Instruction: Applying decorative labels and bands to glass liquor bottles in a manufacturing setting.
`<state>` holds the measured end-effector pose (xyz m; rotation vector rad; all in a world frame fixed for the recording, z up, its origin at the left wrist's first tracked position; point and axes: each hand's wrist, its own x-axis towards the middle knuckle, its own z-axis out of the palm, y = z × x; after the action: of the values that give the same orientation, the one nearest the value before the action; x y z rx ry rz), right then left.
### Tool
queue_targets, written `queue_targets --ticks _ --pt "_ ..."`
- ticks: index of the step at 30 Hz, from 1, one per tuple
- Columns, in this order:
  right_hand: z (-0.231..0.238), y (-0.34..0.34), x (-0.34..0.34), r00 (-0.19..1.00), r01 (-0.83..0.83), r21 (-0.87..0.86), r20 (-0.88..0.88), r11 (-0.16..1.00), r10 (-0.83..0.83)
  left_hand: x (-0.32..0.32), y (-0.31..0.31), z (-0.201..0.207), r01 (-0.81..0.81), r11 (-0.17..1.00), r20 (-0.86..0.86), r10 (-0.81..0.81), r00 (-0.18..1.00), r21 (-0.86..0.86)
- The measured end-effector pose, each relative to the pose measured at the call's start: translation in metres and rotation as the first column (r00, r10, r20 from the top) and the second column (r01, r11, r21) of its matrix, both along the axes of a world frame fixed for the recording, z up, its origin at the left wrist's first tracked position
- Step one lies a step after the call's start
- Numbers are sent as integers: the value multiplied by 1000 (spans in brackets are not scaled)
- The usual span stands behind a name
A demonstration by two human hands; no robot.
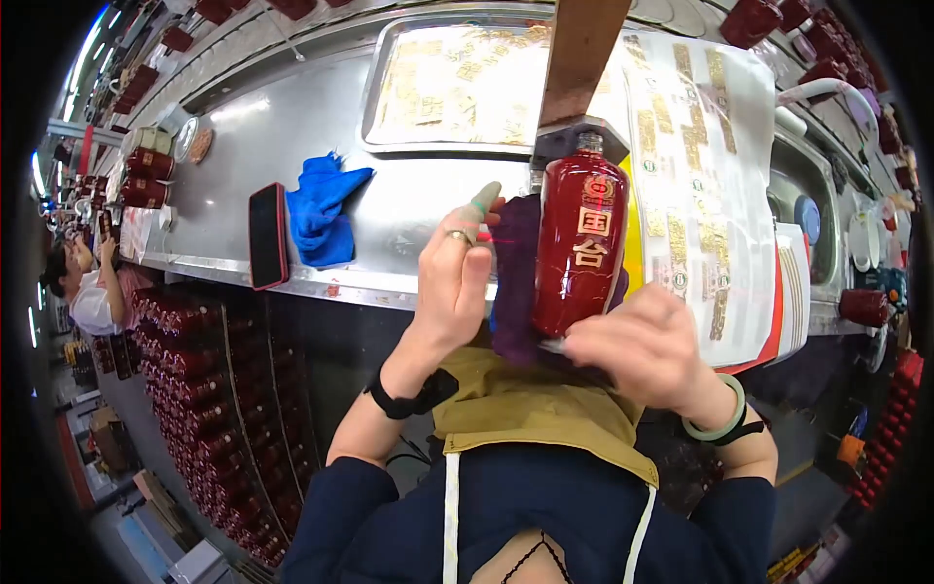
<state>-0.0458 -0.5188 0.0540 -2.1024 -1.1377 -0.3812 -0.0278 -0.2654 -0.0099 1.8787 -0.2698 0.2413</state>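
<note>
A glossy dark red bottle [581, 253] with gold characters lies tilted in front of me, its clear glass neck pointing away. Beneath it is a dark purple cloth [514, 282]. To the left of the bottle, my left hand [452, 277] is raised with thumb and fingers apart, gripping nothing; a pale finger cot covers one fingertip. My right hand [637, 346] is beside the bottle's near end, its fingers curled together and slightly blurred. What they pinch, if anything, is hidden.
A metal tray [370, 127] of gold decals stands behind the bottle, next to an upright brown board [582, 58]. White sheets with gold decals [744, 195] lie right, near a sink [822, 209]. A blue cloth [326, 209] and phone [266, 237] lie left. Many red bottles [199, 409] stand below.
</note>
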Motion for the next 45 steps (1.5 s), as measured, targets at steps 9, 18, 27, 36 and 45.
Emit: queue_targets --ticks 9,18,27,36,45 --pt "2 -54 13 744 532 -1 -477 847 -468 19 5 20 -40 999 3 40 999 13" --pt "-46 -176 122 611 570 -628 -108 530 -784 -2 -22 26 -37 998 -31 39 999 57" --pt "-76 -215 178 584 522 -711 -105 472 -805 0 -26 22 -63 992 -43 68 997 109" --pt "-67 -248 145 615 482 -661 -212 575 -760 2 -27 22 -62 992 -24 65 998 106" --pt "-87 -355 193 -24 892 -191 -925 409 -380 3 -29 25 -109 989 -40 114 993 100"
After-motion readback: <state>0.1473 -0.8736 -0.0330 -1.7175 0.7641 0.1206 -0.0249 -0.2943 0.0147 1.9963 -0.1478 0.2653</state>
